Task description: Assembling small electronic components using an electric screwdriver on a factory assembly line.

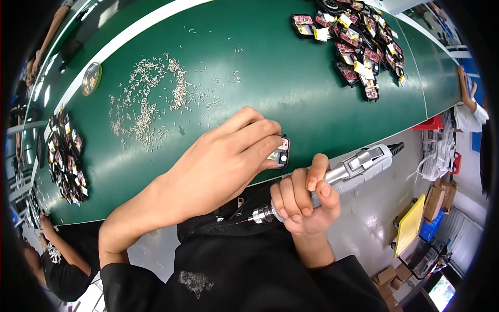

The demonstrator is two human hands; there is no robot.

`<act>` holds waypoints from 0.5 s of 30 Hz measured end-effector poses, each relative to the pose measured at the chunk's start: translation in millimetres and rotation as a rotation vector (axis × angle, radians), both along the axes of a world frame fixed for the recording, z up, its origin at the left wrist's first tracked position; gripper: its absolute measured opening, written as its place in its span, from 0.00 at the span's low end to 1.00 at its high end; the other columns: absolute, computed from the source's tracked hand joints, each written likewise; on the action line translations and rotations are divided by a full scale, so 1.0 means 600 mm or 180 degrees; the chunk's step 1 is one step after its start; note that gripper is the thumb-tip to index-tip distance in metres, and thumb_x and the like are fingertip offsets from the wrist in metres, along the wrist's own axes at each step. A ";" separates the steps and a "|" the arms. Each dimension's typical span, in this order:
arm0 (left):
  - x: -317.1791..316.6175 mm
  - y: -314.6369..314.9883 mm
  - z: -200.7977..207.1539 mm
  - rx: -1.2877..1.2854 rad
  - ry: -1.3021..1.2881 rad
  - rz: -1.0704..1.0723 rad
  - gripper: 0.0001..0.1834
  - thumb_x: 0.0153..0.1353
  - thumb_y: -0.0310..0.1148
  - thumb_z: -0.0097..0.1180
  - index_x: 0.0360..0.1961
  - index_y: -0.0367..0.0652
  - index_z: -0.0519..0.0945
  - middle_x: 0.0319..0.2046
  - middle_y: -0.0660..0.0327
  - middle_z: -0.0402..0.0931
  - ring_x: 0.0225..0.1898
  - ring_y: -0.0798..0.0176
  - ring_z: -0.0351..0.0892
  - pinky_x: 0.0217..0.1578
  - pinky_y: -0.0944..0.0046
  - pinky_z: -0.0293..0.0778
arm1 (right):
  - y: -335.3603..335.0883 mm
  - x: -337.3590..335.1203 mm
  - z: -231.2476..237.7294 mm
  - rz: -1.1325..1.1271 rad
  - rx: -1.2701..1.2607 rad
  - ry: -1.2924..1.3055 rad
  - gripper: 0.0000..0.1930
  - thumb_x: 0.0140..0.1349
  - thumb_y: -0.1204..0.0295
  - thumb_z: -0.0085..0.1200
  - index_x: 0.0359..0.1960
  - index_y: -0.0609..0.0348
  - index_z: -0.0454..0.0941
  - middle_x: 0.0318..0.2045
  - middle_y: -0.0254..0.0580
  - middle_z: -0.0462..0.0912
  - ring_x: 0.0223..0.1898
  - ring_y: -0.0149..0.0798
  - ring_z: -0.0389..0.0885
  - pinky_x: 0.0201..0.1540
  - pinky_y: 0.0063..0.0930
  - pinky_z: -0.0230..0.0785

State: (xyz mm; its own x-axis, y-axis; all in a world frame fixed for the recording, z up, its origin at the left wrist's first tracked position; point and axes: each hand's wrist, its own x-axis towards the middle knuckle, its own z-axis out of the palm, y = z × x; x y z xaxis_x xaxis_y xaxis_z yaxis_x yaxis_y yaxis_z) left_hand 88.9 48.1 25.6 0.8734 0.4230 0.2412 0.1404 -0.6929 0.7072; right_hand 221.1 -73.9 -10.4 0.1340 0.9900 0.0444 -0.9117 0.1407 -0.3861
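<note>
My left hand point(228, 151) is closed over a small black device point(282, 152) with a light face, close to the near edge of the green table point(312, 122). Its fingers hide most of the device. In my right hand point(306, 197) is a silver-grey electric screwdriver point(358, 166), gripped around the body. The tool's bit point(243, 222) points down and left, apart from the device. Many loose small screws point(145, 117) lie scattered on the table beyond my left hand.
A pile of black devices with white and yellow tags point(358, 49) sits at the far right, another pile point(66, 158) at the left. A round dish point(91, 79) stands near the far-left edge. Co-workers point(67, 255) are at the sides. Cardboard boxes point(441, 200) stand at right.
</note>
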 end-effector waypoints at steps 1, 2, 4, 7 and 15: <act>0.003 0.000 -0.001 0.0127 0.0070 0.0038 0.17 0.46 0.22 0.61 0.40 0.33 0.75 0.41 0.54 0.73 0.40 0.50 0.72 0.39 0.57 0.72 | -0.001 -0.002 -0.001 -0.0005 -0.0019 -0.0019 0.05 0.65 0.69 0.42 0.33 0.56 0.64 0.11 0.30 0.62 0.11 0.27 0.59 0.21 0.25 0.61; 0.007 -0.001 -0.001 0.0256 0.0140 0.0075 0.16 0.46 0.21 0.60 0.39 0.33 0.75 0.40 0.54 0.73 0.40 0.50 0.72 0.39 0.57 0.72 | -0.001 -0.005 -0.002 -0.0011 -0.0036 -0.0037 0.04 0.65 0.70 0.42 0.33 0.56 0.65 0.11 0.30 0.61 0.11 0.27 0.59 0.21 0.25 0.61; 0.015 -0.010 0.010 0.0209 0.0219 0.0177 0.15 0.46 0.19 0.59 0.37 0.34 0.75 0.37 0.54 0.73 0.38 0.52 0.72 0.37 0.58 0.72 | -0.004 -0.009 -0.001 -0.0076 -0.0086 -0.0078 0.04 0.65 0.71 0.41 0.34 0.56 0.65 0.11 0.31 0.62 0.11 0.27 0.59 0.21 0.25 0.61; 0.021 -0.021 0.010 0.0476 0.0535 0.0272 0.15 0.43 0.20 0.59 0.35 0.32 0.75 0.37 0.54 0.73 0.37 0.54 0.73 0.32 0.60 0.73 | -0.007 -0.012 0.001 -0.0341 -0.0354 -0.0519 0.02 0.64 0.74 0.39 0.34 0.57 0.64 0.12 0.32 0.62 0.11 0.29 0.60 0.20 0.26 0.61; 0.021 -0.054 -0.012 0.2236 0.0292 0.0236 0.20 0.32 0.24 0.54 0.31 0.23 0.77 0.35 0.46 0.75 0.35 0.52 0.77 0.29 0.62 0.77 | -0.011 -0.018 0.004 -0.0496 -0.0759 -0.0598 0.02 0.63 0.75 0.40 0.34 0.58 0.63 0.12 0.34 0.62 0.11 0.30 0.61 0.18 0.26 0.61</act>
